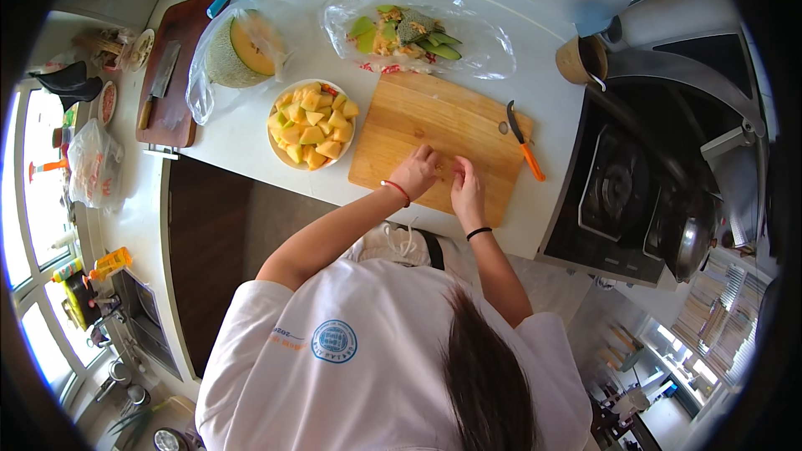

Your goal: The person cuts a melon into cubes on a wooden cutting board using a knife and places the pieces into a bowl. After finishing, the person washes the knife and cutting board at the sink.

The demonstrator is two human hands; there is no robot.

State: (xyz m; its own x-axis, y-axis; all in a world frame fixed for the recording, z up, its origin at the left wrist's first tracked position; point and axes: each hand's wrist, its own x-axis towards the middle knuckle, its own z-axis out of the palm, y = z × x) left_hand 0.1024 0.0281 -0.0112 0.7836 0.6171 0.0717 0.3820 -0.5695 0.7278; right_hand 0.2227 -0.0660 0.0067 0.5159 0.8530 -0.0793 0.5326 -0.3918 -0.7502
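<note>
Both hands are low over a wooden cutting board (432,109). My left hand (416,173), with a red bracelet at the wrist, curls its fingers down toward the board; its fingertips are partly hidden. Facing it, my right hand (468,191) has bent, slightly spread fingers and no visible object in them. Small pale scraps (440,167) lie on the wood between the hands. To the left, a plate is heaped with cut melon chunks (311,125). An orange-handled knife (525,141) with a dark curved blade lies across the board's right edge.
Behind the board, a clear plastic bag (492,44) holds melon rinds and pulp (407,31). A cut netted melon (235,59) sits partly bagged at left. Beyond it, a cleaver (164,72) rests on a dark board (182,116). A gas stove (617,181) stands right.
</note>
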